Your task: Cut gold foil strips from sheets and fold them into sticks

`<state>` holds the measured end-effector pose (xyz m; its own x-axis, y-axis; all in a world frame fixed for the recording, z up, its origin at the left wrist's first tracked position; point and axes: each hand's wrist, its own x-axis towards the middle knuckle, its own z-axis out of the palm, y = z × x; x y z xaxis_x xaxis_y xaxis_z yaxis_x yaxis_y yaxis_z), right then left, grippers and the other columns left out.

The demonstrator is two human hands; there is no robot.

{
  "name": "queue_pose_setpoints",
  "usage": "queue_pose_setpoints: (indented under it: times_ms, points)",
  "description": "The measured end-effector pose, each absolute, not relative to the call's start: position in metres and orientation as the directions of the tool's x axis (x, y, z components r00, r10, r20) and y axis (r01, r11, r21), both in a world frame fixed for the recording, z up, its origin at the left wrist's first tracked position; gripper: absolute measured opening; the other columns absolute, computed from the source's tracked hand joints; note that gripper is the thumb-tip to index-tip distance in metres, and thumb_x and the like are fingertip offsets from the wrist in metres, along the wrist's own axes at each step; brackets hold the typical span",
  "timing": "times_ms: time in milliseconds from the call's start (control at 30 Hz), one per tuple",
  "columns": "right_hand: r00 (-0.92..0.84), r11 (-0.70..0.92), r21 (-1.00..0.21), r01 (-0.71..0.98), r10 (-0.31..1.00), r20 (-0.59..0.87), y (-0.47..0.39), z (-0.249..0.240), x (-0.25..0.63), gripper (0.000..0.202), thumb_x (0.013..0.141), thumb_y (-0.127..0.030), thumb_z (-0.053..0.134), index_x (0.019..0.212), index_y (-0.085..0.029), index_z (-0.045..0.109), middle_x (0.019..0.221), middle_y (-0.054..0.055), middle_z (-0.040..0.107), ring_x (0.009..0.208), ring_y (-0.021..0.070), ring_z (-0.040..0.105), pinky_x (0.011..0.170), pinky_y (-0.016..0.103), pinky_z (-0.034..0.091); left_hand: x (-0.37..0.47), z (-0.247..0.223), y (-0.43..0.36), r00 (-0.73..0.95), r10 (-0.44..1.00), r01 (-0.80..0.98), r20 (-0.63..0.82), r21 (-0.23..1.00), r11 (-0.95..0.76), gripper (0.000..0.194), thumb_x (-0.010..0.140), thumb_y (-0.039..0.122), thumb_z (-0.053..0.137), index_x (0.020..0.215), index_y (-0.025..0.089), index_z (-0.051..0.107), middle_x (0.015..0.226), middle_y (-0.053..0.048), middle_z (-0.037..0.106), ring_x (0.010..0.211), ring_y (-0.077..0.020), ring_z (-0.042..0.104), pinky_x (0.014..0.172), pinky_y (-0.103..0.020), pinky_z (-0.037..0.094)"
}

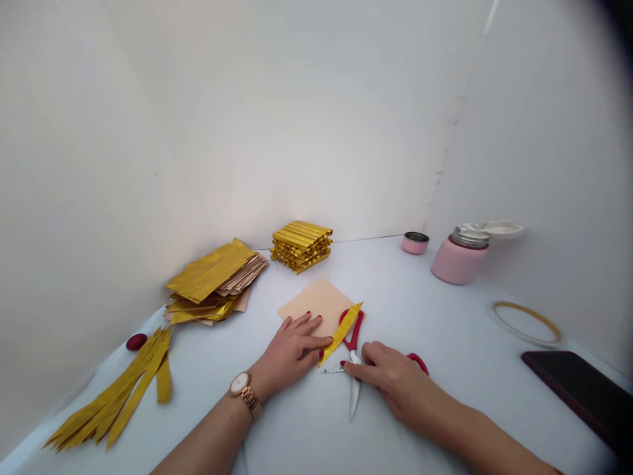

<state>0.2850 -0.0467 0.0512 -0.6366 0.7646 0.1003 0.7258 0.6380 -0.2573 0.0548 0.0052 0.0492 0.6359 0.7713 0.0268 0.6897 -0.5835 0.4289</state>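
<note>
A square of beige paper (pixel 316 300) lies on the table, with a folded gold strip (pixel 341 335) along its right edge. My left hand (pixel 291 349) rests on the paper with its fingers spread, the index fingertip and thumb at the lower part of the strip. Red-handled scissors (pixel 355 389) lie with their blades apart, one red handle partly under the strip. My right hand (pixel 390 379) is over the scissors, its index finger stretched out to a blade and the other fingers curled. The second red handle shows behind this hand; whether it grips the scissors is unclear.
Gold papers (pixel 210 274) are stacked at the left, above gold strips (pixel 123 389) and a dark red object (pixel 136 341). Folded gold pieces (pixel 301 245) stand at the back. A pink cap (pixel 415 244), pink bottle (pixel 457 262), ring (pixel 528 323) and dark phone-like slab (pixel 583 389) are at right.
</note>
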Motion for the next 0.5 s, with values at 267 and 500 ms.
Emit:
queue_pose_setpoints:
  times_ms: [267,500]
  points:
    - [-0.469,0.528,-0.297,0.796,0.847,0.248,-0.030,0.049,0.329,0.045,0.086,-0.008,0.031,0.121,-0.027,0.053,0.086,0.006,0.053,0.078,0.0178,0.053,0.069,0.029,0.044,0.052,0.050,0.005,0.646,0.763,0.673,0.020,0.456,-0.582,0.049,0.088,0.031,0.043,0.135,0.035,0.031,0.142,0.001,0.031,0.133,-0.0230,0.019,0.105,-0.050,0.015]
    - [-0.150,0.200,-0.113,0.973,0.926,0.346,-0.003,0.018,0.380,0.041,0.080,-0.012,0.036,0.111,-0.021,0.062,0.083,0.008,0.057,0.078,0.0219,0.056,0.059,0.030,0.046,0.053,0.052,0.005,0.656,0.755,0.686,0.009,0.409,-0.601,0.047,0.085,0.018,0.039,0.129,0.034,0.042,0.142,0.001,0.032,0.133,-0.0234,0.020,0.104,-0.051,0.016]
